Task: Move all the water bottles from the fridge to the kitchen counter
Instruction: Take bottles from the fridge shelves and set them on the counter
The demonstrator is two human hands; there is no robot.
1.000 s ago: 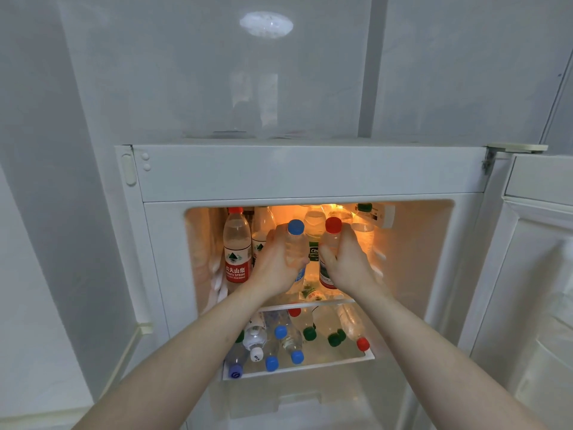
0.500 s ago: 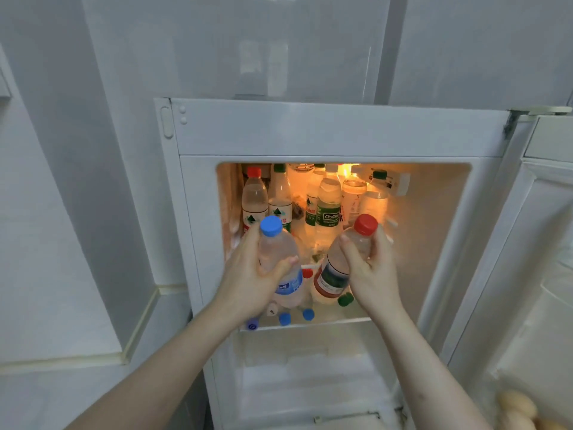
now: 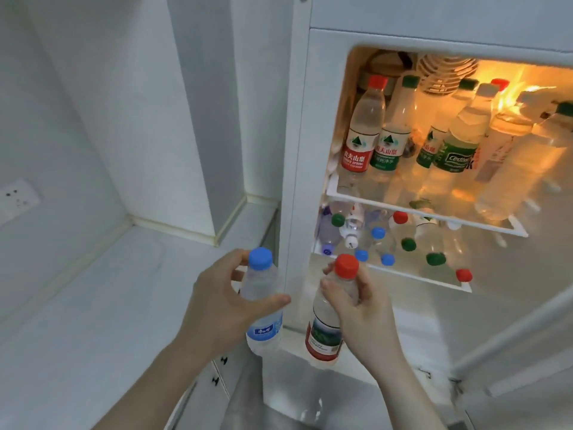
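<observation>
A blue-capped bottle and a red-capped bottle hang in front of the open fridge, clear of its shelves and beside the white desk at left. The left hand has its fingers clamped round the blue-capped bottle's shoulder; the right hand pinches the other high, near its neck. That high hold looks the weaker: a chilled, possibly wet bottle could slip on the way over. Many bottles remain on the upper shelf and lower shelf.
</observation>
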